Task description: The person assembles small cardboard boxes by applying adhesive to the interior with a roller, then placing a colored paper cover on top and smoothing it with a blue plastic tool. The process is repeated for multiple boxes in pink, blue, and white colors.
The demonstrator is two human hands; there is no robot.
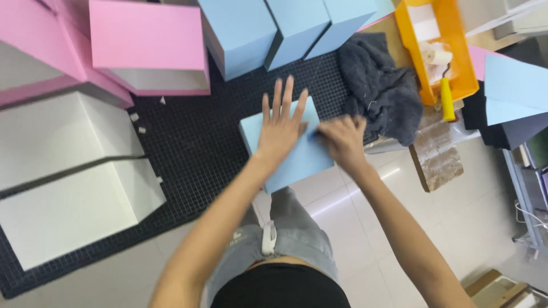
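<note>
Around the light blue box (pixel 288 151), bare black mat (pixel 194 142) lies open to its left. Three blue boxes (pixel 285 28) block the far side. A dark grey cloth (pixel 379 80) crowds its right, with an orange tray (pixel 436 48) beyond. White boxes (pixel 68 177) stand further left.

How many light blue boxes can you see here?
4: three stand in a row at the top, one lies under the left hand and right hand. Others may be out of frame.

Both arms are extended forward; the left hand (pixel 279 126) is laid flat, fingers spread, the right hand (pixel 341 138) curled, blurred.
</note>
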